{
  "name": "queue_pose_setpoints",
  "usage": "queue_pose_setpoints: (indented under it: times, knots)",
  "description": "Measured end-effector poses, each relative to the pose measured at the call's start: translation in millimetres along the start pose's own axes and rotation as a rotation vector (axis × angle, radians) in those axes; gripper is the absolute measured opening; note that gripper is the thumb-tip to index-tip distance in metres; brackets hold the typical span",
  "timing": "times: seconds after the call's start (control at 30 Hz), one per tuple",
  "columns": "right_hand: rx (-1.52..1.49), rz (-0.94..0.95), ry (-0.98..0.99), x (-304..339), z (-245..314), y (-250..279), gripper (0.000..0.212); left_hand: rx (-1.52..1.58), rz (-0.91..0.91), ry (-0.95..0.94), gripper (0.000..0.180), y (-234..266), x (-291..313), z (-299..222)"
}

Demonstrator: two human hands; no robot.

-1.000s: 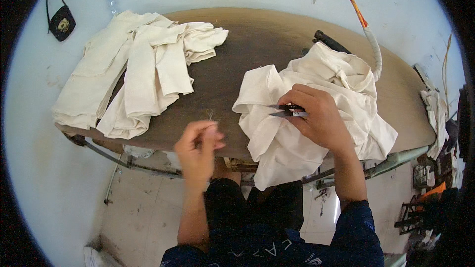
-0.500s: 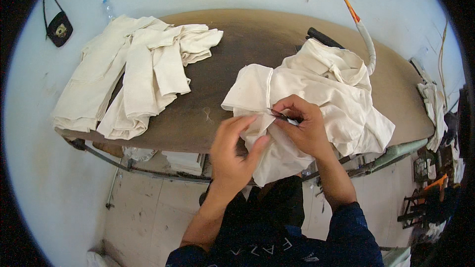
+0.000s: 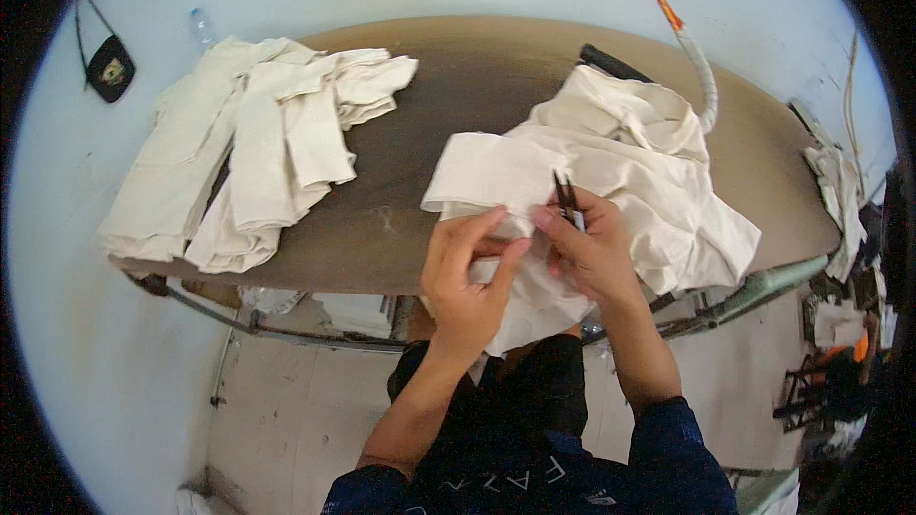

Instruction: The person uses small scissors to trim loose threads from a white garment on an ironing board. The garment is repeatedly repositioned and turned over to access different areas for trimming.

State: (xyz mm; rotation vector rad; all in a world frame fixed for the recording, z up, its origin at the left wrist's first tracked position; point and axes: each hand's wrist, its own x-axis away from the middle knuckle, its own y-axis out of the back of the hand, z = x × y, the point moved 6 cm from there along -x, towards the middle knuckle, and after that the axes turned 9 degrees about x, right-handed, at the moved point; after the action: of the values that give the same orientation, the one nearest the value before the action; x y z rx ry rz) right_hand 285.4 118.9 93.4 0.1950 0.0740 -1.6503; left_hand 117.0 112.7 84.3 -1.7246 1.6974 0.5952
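A cream cloth garment (image 3: 639, 181) lies bunched on the right side of the padded table, its lower part hanging over the front edge. My right hand (image 3: 603, 253) holds small black thread snips (image 3: 567, 198), blades pointing away from me, while its thumb and fingers pinch the cloth. Close by on the left, my left hand (image 3: 463, 277) has its thumb and curled fingers at the same fold of cloth and grips it. A flat hemmed panel of the garment spreads just beyond both hands. The exact stitching between my fingertips is too small to make out.
A pile of cream cloth pieces (image 3: 239, 143) covers the left of the brown table (image 3: 420, 124). Behind the garment lies a black cylindrical object (image 3: 615, 64), near a wrapped hose (image 3: 708, 86) hanging down. A metal rail (image 3: 315, 336) runs below the front edge. Stools and clutter stand at far right.
The snips have turned in my right hand from pointing left to pointing away. My left hand has come onto the cloth fold, its fingers nearer together. The view has shifted slightly.
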Motion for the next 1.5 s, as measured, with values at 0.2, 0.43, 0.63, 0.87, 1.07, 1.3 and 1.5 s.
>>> queue_pose_setpoints:
  times: [0.2,0.43,0.63,0.87,1.07,1.3,1.5]
  knots:
    - [-0.18,-0.008,0.032,5,-5,-3,0.017,-0.175,-0.014,-0.202,0.025,-4,-7,-13]
    - [-0.046,-0.042,0.079,8,-4,-2,0.017,-0.023,-0.042,0.091,0.01,-6,-4,7]
    - [0.163,-0.135,0.179,9,-3,2,0.019,0.258,-0.023,0.334,0.017,-10,0,17]
    - [-0.118,-0.061,0.172,65,33,-13,0.05,0.324,-0.013,0.38,0.023,-14,7,26]
    - [-0.467,0.183,-0.386,64,-14,-42,0.048,0.349,-0.003,0.36,0.022,-13,12,33]
    - [-0.451,0.118,-0.454,56,-27,-37,0.04,0.297,0.004,0.351,0.023,-12,12,30]
    - [-0.446,0.146,-0.446,52,-31,-36,0.036,0.277,0.024,0.351,0.021,-13,12,26]
